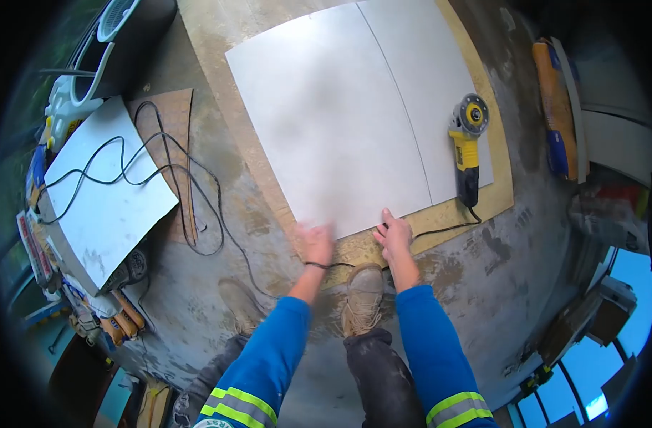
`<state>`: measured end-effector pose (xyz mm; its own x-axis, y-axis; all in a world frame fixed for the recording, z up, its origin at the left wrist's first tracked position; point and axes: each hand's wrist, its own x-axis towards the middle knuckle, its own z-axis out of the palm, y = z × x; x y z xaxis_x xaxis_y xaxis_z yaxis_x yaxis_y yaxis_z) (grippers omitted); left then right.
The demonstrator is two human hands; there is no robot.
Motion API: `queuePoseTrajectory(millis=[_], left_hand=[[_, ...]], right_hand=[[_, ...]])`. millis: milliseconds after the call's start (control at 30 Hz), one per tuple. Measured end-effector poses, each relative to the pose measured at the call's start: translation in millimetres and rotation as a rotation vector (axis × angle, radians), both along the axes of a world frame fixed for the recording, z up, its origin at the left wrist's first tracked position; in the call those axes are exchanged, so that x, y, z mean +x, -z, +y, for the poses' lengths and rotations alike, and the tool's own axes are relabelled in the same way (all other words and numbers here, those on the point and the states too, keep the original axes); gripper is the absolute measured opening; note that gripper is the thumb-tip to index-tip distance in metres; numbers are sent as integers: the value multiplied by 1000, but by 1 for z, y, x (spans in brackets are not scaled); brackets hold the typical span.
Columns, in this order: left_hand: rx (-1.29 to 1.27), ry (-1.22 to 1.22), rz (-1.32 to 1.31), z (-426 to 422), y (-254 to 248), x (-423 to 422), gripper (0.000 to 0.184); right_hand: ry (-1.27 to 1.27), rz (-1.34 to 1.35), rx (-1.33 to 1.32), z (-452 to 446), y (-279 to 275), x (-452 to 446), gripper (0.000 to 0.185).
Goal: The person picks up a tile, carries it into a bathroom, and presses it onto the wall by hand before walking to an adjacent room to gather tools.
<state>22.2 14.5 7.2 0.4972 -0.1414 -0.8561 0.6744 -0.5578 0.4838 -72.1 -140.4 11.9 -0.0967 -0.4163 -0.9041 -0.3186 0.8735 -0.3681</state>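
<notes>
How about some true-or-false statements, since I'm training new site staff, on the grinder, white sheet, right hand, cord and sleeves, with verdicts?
1. The grinder lies on the white sheet. True.
2. The right hand holds the grinder. False: it is at the sheet's near edge, apart from the grinder.
3. A dark line runs across the sheet. True.
4. The sleeves are plain red. False: they are blue with reflective bands.
5. Black cord crosses the white piece at left. True.

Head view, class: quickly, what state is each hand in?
Left hand: blurred, near the large white panel; grip cannot be told.
Right hand: at the panel's near edge; whether open or holding cannot be told.
</notes>
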Motion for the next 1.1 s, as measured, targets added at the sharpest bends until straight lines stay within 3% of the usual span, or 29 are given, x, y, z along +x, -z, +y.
queuePoseTrajectory(millis=[67, 100, 167, 233, 267, 300, 367, 467, 633, 767, 833, 867, 933, 1100], left_hand=[[-143, 241, -49, -56, -26, 0, 63], [-159, 227, -47, -64, -25, -5, 63], [277, 315, -800, -75, -15, -10, 68], [390, 294, -845, -32, 2, -20, 66], [497, 279, -900, -12, 7, -15, 63], [495, 272, -908, 3, 7, -5, 63], [360, 286, -331, 28, 4, 3, 66], [287, 261, -363, 25, -7, 11, 59], [401, 193, -475, 32, 8, 22, 55], [350, 145, -467, 36, 9, 30, 53], [391, 144, -533, 35, 7, 25, 54], [438, 138, -605, 33, 5, 24, 55], [419, 187, -569, 29, -5, 30, 55], [425, 262, -469, 28, -3, 30, 58]], right_hand=[[-9, 15, 5, 9, 2, -9, 46], [-14, -24, 35, 5, 1, -12, 42], [-21, -69, 47, -14, 1, -12, 39], [-137, 259, -174, -28, 0, -15, 36], [-141, 249, -182, -35, 0, -8, 36], [-67, 216, -191, -40, 1, -2, 35], [4, 201, -194, -40, 4, 1, 35], [74, 183, -171, -34, 8, 0, 34], [73, -43, -81, -20, 10, -9, 38], [14, 24, -19, -29, -1, 4, 42], [-659, 537, -540, -36, -12, 6, 52], [-660, 542, -548, -41, -13, 5, 52], [-1023, 490, -977, -54, -8, 1, 62], [-1079, 509, -787, -67, 5, 7, 60]])
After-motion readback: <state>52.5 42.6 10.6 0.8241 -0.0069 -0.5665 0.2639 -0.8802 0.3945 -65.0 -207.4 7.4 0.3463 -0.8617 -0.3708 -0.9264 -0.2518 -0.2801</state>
